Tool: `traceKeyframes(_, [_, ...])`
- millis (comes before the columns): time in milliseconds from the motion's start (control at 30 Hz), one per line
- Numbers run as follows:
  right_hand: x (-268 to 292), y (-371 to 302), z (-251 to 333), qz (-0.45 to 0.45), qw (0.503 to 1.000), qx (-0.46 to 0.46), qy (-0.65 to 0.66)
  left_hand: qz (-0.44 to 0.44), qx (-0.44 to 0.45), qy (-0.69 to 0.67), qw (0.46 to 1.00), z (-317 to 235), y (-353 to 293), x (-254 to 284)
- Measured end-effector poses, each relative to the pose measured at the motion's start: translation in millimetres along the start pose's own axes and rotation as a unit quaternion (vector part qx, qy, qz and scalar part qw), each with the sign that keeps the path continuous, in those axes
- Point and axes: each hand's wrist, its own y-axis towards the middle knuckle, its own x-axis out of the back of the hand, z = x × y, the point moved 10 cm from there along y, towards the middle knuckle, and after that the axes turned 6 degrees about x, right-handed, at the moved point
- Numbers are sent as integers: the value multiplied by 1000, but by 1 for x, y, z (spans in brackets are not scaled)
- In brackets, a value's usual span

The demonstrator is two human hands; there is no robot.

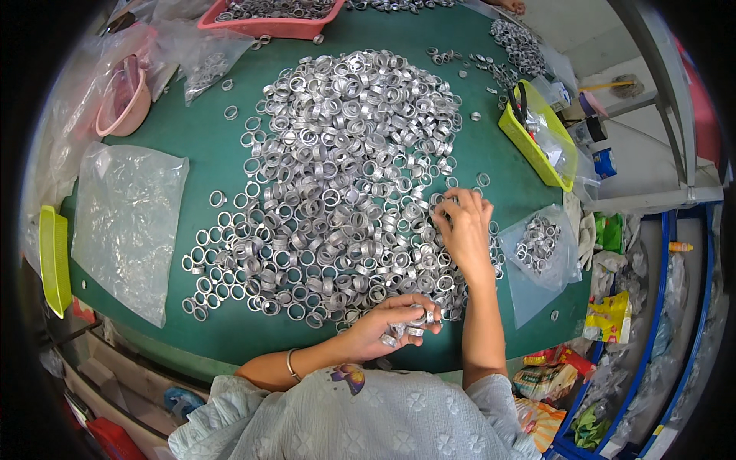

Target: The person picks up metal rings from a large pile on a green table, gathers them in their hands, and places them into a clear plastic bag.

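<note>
A wide heap of silver metal rings covers the middle of the green table. Close to the front edge, my left hand is turned partly upward, its fingers curled round several metal rings. My right hand reaches over the right side of the heap, fingers bent down and drawn together among the rings. Whatever sits between those fingertips is hidden. To the right of that hand, a small group of rings lies on a clear plastic bag.
A yellow-green basket with tools and bags stands at the right. Another flat clear bag, a pink bowl and a yellow-green tray line the left. A pink tray of rings is at the back. Blue shelving rises at right.
</note>
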Motion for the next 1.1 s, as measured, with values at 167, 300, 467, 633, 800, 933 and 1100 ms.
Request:
traceKeyframes(167, [12,-9,12,94,939,-17,331,-54,-68,-59,994,-17,-1,0])
traceKeyframes(300, [17,-13,42,169,908,27,382,-86,-143,-94,982,-30,-5,10])
traceKeyframes(467, [-8,4,8,30,991,2,132,-109,-77,-96,986,-13,-2,19])
traceKeyframes(633, [9,5,3,8,944,-51,325,-25,-33,-142,989,-2,0,15])
traceKeyframes(800, [25,2,9,23,998,-48,32,-54,-39,-101,993,-6,0,14])
traceKeyframes(933, [-11,3,23,29,997,22,67,-50,-19,-82,995,-4,1,10])
traceKeyframes(1100, [-16,6,10,26,991,-1,133,-81,13,-53,995,3,-1,14])
